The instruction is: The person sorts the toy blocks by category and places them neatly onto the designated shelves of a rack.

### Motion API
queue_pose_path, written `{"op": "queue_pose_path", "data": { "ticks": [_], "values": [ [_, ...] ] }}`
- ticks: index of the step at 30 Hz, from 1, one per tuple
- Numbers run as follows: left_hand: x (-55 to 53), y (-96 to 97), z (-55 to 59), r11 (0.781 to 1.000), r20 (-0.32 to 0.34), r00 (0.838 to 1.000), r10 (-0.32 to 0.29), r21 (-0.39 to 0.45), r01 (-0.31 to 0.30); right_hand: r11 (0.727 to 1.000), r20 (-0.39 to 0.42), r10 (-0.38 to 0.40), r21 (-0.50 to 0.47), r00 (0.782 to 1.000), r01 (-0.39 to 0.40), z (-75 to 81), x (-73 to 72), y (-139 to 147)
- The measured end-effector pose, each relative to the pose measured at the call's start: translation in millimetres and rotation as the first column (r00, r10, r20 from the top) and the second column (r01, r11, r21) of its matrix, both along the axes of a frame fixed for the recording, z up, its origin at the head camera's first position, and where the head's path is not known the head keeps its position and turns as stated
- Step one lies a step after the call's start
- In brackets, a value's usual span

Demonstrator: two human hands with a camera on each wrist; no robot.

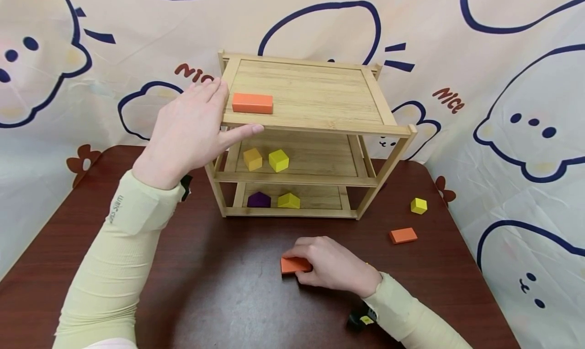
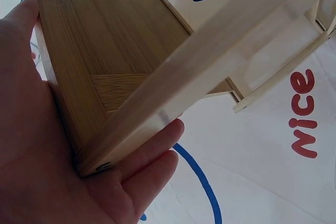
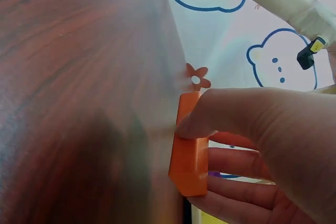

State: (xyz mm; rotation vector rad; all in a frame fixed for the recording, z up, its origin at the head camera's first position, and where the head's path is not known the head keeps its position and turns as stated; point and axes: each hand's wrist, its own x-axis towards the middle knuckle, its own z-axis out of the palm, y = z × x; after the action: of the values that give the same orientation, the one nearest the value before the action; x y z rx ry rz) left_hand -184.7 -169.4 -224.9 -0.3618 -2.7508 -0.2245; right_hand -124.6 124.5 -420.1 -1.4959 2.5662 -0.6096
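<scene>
1. Pinching the orange block [image 1: 292,266]: right hand [image 1: 338,267], thumb and fingers curled about it.
2. Position of orange block: at the table [image 1: 215,288], before the shelf [image 1: 315,92]; whether it touches the table, cannot tell.
3. Long axis: roughly left to right, free end pointing left, out of the fingers.
4. Nearer hand: right; the shelf's top lies ahead and higher.
5. Left hand [image 1: 185,130]: fingers straight, touching the shelf's front left top corner.
6. Second block [image 1: 252,104], orange: on the shelf's top, just beside the left hand.

The held block [image 1: 293,265] is plain orange.
</scene>
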Motion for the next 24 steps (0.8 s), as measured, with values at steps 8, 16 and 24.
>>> {"op": "queue_pose_path", "data": {
  "ticks": [8, 16, 24],
  "values": [
    [-0.2, -0.5, 0.5, 1.000, 0.004, 1.000, 0.000, -0.001, 0.000, 0.998, 0.026, -0.039, -0.043, 0.999, 0.041, 19.9, -8.5, 5.0],
    [-0.4, -1.1, 1.0, 1.000, 0.004, 1.000, -0.004, 0.001, 0.004, 0.995, -0.006, -0.077, -0.061, 0.997, 0.076, 45.7, -17.4, 10.5],
    [-0.7, -1.8, 1.9, 1.000, 0.028, 1.000, 0.003, -0.001, -0.003, 0.991, -0.018, -0.105, -0.089, 0.994, 0.103, 64.0, -25.3, 14.5]
  ]
}}
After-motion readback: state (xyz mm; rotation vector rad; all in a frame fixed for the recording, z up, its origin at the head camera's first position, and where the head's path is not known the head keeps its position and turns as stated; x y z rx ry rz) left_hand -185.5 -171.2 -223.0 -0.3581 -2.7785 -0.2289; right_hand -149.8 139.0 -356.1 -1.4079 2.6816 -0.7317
